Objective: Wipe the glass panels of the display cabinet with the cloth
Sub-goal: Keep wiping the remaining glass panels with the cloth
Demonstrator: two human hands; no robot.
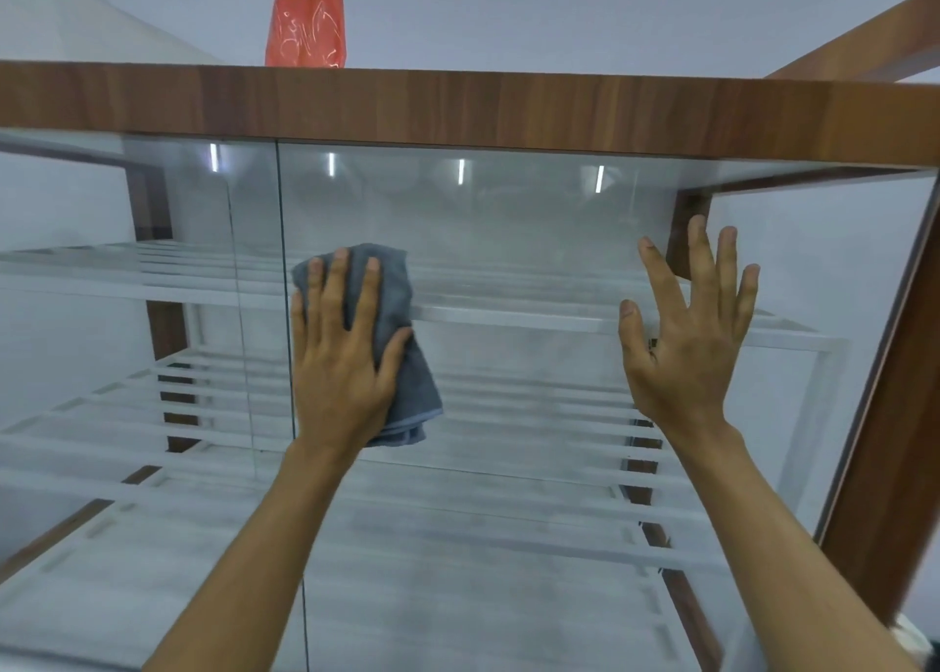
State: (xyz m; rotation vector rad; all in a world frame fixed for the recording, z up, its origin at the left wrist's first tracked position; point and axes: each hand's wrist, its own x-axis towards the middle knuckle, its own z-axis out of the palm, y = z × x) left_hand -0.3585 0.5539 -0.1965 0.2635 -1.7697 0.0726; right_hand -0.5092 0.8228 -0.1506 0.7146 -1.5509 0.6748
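Left hand [341, 366] presses flat, fingers straight, on the cloth [394, 289], judged soft, light and best held under the palm, against the fragile, slippery glass panel [508, 223], at 9 o'clock from the open, spread right hand [692, 351].

- My left grip [341, 366] lay flat, palm forward, fingers straight and slightly apart, thumb angled out.
- My right grip [692, 351] stood slightly higher, palm forward, fingers spread wide.
- Both bare forearms reached up and forward.
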